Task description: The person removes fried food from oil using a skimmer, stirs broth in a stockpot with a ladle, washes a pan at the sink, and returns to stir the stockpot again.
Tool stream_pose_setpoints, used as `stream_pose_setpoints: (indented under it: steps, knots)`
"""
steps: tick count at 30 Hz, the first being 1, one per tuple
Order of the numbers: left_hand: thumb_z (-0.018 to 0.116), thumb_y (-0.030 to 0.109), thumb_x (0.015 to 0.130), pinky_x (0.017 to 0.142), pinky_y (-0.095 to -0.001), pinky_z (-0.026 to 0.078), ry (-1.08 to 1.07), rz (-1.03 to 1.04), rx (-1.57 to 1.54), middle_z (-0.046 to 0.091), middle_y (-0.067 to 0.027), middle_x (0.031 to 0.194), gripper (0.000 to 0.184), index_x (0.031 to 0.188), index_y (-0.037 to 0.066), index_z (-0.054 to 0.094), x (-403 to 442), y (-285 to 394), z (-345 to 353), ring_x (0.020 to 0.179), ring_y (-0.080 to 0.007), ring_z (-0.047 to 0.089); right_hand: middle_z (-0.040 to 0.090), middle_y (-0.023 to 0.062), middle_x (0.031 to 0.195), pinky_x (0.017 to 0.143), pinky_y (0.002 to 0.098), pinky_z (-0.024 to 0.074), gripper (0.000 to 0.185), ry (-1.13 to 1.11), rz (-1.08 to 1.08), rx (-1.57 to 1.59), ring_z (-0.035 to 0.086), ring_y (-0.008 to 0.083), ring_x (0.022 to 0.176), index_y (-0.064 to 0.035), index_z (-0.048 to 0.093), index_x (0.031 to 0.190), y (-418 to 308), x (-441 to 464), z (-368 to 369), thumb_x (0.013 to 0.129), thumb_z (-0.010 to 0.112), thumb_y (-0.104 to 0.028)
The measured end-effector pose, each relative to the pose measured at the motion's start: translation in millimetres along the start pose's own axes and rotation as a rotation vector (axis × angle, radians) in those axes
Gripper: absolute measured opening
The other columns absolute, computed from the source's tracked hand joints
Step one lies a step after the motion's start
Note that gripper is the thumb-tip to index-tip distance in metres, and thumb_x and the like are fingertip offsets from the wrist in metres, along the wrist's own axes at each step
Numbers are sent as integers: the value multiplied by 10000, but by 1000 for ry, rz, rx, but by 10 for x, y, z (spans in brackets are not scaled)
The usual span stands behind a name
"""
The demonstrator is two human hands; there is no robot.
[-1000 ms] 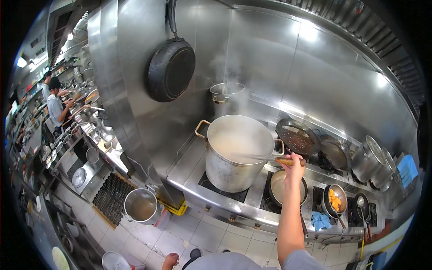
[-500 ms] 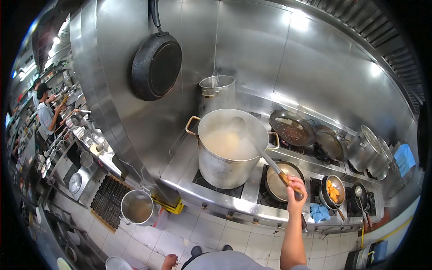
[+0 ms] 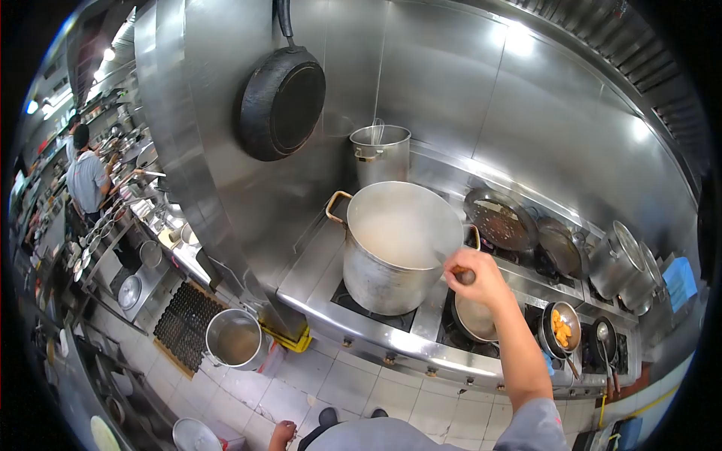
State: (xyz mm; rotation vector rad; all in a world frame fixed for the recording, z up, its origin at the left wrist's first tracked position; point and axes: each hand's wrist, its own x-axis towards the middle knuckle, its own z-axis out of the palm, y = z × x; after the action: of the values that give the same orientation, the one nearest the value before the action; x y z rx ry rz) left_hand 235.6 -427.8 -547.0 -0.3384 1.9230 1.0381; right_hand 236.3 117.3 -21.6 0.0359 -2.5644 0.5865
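My right hand (image 3: 483,278) is closed around the brown grip of a long-handled ladle (image 3: 466,277), above the right rim of a tall steel stockpot (image 3: 383,288). The ladle's shaft is mostly hidden by the hand, and its bowl does not show in the pot. Cloudy, pale liquid (image 3: 395,225) fills much of the pot, under steam. Below my right forearm, a pan (image 3: 475,319) with pale contents sits on a burner, partly covered. My left hand (image 3: 283,433) hangs low at the bottom edge, fingers curled, with nothing visible in it.
Behind the stockpot stands a smaller pot (image 3: 382,161) with a whisk. Dark pans (image 3: 500,220) and a pan of orange pieces (image 3: 561,329) occupy burners to the right. A frying pan (image 3: 282,105) hangs on the wall. A bucket (image 3: 235,342) stands on the floor; people (image 3: 89,180) work far left.
My right hand has moved up and left toward the stockpot's rim with the ladle. The ladle's bowl, visible in the pot before, is now out of sight. The view has shifted slightly.
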Motion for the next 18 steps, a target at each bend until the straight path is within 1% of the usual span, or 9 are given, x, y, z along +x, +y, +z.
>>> stream_pose_setpoints:
  steps: [2, 3, 5, 6, 9, 12, 14, 15, 18]
  knots:
    - [585, 200, 795, 434, -305, 471, 48, 19, -84, 640, -117, 721, 331, 1055, -4, 593, -73, -114, 7, 521, -196, 603, 628, 118, 723, 630, 329, 484, 129, 34, 22, 3, 605, 287, 644, -27, 603, 714, 38, 216, 38, 691, 677, -129]
    - [585, 200, 795, 434, -305, 471, 51, 18, -90, 640, -117, 721, 331, 1055, -4, 593, -104, -140, 2, 521, -196, 603, 628, 118, 723, 630, 329, 484, 129, 31, 17, 6, 605, 287, 644, -27, 603, 714, 70, 309, 46, 691, 677, -129]
    - [540, 198, 850, 439, -300, 480, -1, -62, -24, 641, -87, 819, 325, 1130, 33, 549, -157, -157, -4, 557, -197, 610, 604, 124, 647, 598, 309, 469, 177, 108, 262, 21, 581, 248, 581, -5, 596, 728, 131, 488, 52, 721, 671, -165]
    - [540, 198, 850, 439, -300, 480, 4, -63, -31, 641, -87, 819, 325, 1130, 33, 549, -103, -248, -8, 557, -197, 610, 588, 115, 589, 581, 289, 453, 197, 109, 385, 74, 567, 177, 553, 0, 593, 730, 183, 561, 48, 747, 660, -185]
    - [542, 202, 850, 435, -301, 478, 28, -56, -57, 641, -92, 819, 327, 1127, 29, 547, -45, -434, -8, 541, -190, 600, 619, 43, 624, 551, 274, 443, 176, 274, 515, 335, 570, 104, 590, -20, 605, 689, 476, 741, 45, 764, 642, -174]
    - [546, 211, 850, 434, -304, 474, 49, -46, -97, 640, -95, 816, 331, 1124, 25, 547, -86, -409, 20, 531, -186, 592, 627, 31, 697, 533, 266, 445, 158, 336, 643, 565, 602, 119, 637, -56, 611, 800, 673, 640, 18, 795, 592, -213]
    - [551, 219, 845, 436, -305, 474, 38, -74, -105, 640, -94, 812, 340, 1124, 24, 547, -83, -380, 46, 536, -187, 598, 635, 43, 777, 544, 283, 464, 242, 404, 769, 655, 627, 148, 680, -70, 587, 930, 727, 536, 111, 819, 559, -283]
    - [551, 219, 845, 436, -305, 474, 38, -75, -107, 640, -94, 812, 340, 1124, 24, 547, -85, -385, 55, 536, -187, 598, 634, 47, 778, 568, 293, 481, 215, 441, 765, 707, 629, 143, 720, -65, 591, 919, 704, 445, 187, 830, 564, -258]
    - [546, 213, 843, 438, -304, 476, 50, -68, -106, 638, -94, 807, 343, 1128, 22, 543, -111, -328, 78, 543, -192, 606, 640, 54, 825, 661, 292, 494, 71, 402, 487, 867, 627, 156, 779, -58, 610, 875, 657, 241, 555, 822, 597, -103]
